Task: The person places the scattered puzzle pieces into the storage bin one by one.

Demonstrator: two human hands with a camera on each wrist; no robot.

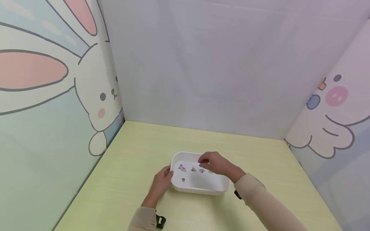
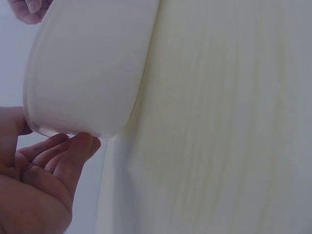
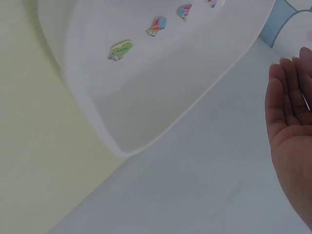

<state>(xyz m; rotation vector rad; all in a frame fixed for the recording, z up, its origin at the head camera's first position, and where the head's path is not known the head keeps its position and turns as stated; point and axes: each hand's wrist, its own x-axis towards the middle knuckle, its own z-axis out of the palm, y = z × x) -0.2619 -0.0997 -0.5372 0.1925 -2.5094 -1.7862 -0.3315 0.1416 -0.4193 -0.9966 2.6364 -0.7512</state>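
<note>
In the head view, a white tray (image 1: 199, 192) with rounded corners and raised walls lies on the table. My left hand (image 1: 162, 183) holds its left end, thumb by the rim and fingers against the outer wall, as the left wrist view also shows with the hand (image 2: 41, 195). Over the tray's back right part hovers my right hand (image 1: 215, 163), fingertips bent down towards the thumb with a small gap. Its fingers (image 3: 290, 92) look loosely bent, and I see nothing held. Several small colourful cut-out pieces lie inside, among them a pink one (image 1: 182, 168) and a green one (image 3: 121, 49).
The pale yellow table (image 1: 138, 144) extends around the tray. Behind it hangs a plain light curtain (image 1: 202, 70). Side panels carry cartoon prints, a rabbit (image 1: 98, 89) on the left and a pink-cheeked figure (image 1: 329, 122) on the right. Both wrists wear black straps.
</note>
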